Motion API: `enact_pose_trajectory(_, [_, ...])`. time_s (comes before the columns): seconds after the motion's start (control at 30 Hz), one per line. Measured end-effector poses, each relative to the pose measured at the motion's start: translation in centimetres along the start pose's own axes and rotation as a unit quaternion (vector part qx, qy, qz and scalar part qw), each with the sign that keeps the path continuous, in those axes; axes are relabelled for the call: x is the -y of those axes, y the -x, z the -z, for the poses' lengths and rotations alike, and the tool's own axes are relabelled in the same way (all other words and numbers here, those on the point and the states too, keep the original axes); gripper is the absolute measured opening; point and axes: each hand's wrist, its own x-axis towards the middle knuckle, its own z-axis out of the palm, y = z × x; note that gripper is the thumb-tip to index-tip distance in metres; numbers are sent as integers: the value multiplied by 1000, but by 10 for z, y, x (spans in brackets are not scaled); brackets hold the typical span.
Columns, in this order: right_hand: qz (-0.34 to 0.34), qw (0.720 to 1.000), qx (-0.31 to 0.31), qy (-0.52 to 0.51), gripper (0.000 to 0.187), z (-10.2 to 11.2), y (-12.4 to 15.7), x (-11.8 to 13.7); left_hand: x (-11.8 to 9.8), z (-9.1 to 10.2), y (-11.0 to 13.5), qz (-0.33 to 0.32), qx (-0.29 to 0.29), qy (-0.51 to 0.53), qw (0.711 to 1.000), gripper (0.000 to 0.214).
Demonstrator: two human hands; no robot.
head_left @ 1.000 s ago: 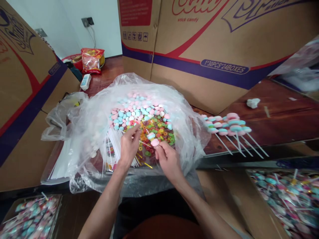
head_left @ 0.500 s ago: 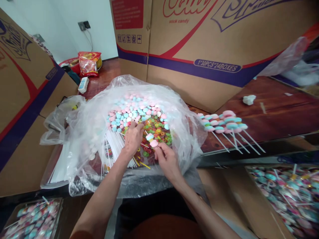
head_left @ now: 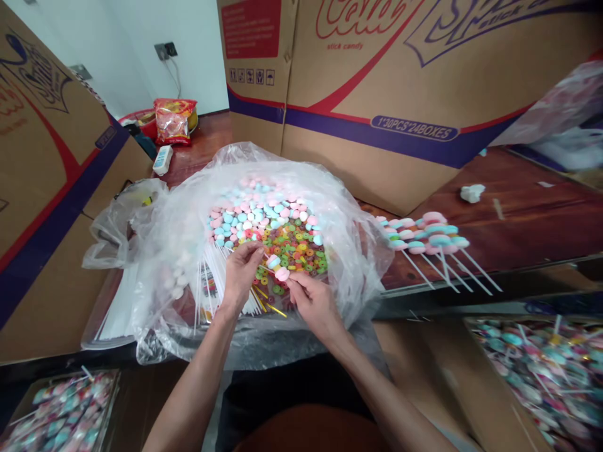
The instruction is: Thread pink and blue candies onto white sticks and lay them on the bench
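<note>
My right hand (head_left: 316,307) pinches the lower end of a candy stick (head_left: 282,274) threaded with pink, blue and yellow pieces. Close to the stick's other end, my left hand (head_left: 242,273) has its thumb and fingers pressed together; whatever is in them is too small to make out. Beneath both hands, loose gummy rings (head_left: 301,251) in green, yellow and red lie inside an open clear plastic bag (head_left: 348,220). Pink and blue marshmallows (head_left: 245,216) are heaped behind the rings. A bundle of white sticks (head_left: 214,270) lies beside my left hand.
Several finished candy skewers (head_left: 433,235) lie on the table (head_left: 518,213) at the right. A large carton (head_left: 367,157) stands behind the bag, another carton (head_left: 42,207) at the left. Boxes of wrapped candy (head_left: 546,370) sit below table height on both sides.
My left hand has drawn back from the gummy rings toward me, to the stick's end. My right hand and the candy stick have shifted slightly left.
</note>
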Motion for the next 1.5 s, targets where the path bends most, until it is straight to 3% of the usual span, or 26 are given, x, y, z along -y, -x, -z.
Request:
enact_pose_trajectory(0.27, [3, 1000, -8, 14, 29, -1, 1, 0, 4, 3, 7, -37, 1, -65, 997, 14])
enact_pose_trajectory(0.47, [2, 1000, -9, -19, 29, -3, 2, -1, 4, 10, 7, 38, -12, 57, 998, 46])
enact_pose_trajectory(0.83, [27, 999, -5, 22, 27, -3, 3, 3, 3, 11, 11, 78, -32, 72, 994, 42])
enact_pose_trajectory(1.17, [74, 996, -24, 35, 24, -8, 5, -1, -1, 6, 19, 167, 0, 148, 975, 48])
enact_pose_trajectory(1.37, [68, 996, -30, 45, 24, -13, 8, 1, 5, -7, 31, 169, 10, 128, 977, 46])
enact_pose_trajectory(1.5, [42, 998, -33, 21, 29, -10, 7, 2, -2, -7, 28, 140, 48, 84, 985, 46])
